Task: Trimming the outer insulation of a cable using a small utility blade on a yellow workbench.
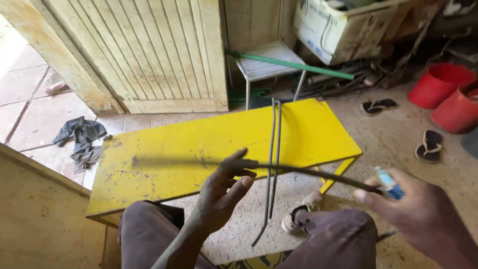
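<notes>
I sit behind a low yellow bench. My left hand pinches a thin dark metal rod between thumb and fingers above the bench's near edge. The rod runs level from left to right and its left part is blurred. My right hand grips the rod's right end together with a small blue and white object. Two more dark rods lie side by side across the bench, their near ends hanging over the edge toward my knees.
A wooden door stands open behind the bench, with a dark rag on the tiles beside it. A white stool, a green pole, two red buckets and sandals lie to the right.
</notes>
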